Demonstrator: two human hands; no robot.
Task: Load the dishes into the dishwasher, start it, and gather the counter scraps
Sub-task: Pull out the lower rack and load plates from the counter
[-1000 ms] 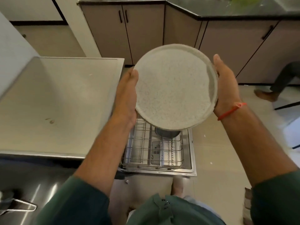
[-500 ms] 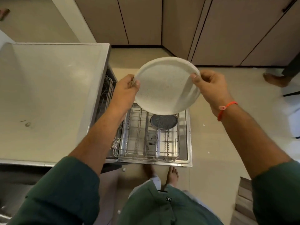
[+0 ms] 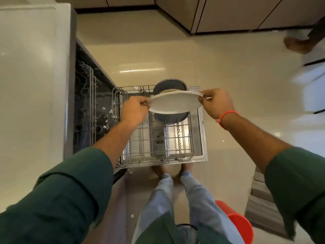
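I hold a white speckled plate (image 3: 173,103) by its rim, tilted nearly edge-on, just above the pulled-out lower dishwasher rack (image 3: 158,143). My left hand (image 3: 134,109) pinches the plate's left edge and my right hand (image 3: 217,103) pinches its right edge. A dark grey plate (image 3: 169,85) stands upright in the rack's far end, right behind the white one, and another dark dish (image 3: 170,118) shows just below it. The open dishwasher cavity (image 3: 88,110) lies to the left under the counter.
A pale countertop (image 3: 31,85) fills the left side. An orange bucket (image 3: 235,224) stands by my right leg and a grey mat (image 3: 260,196) lies further right. Another person's foot (image 3: 297,44) is at the upper right by the cabinets (image 3: 228,13).
The plate has gone down and tipped from facing me to nearly edge-on over the rack. My view has swung downward, so the rack and my own legs now show.
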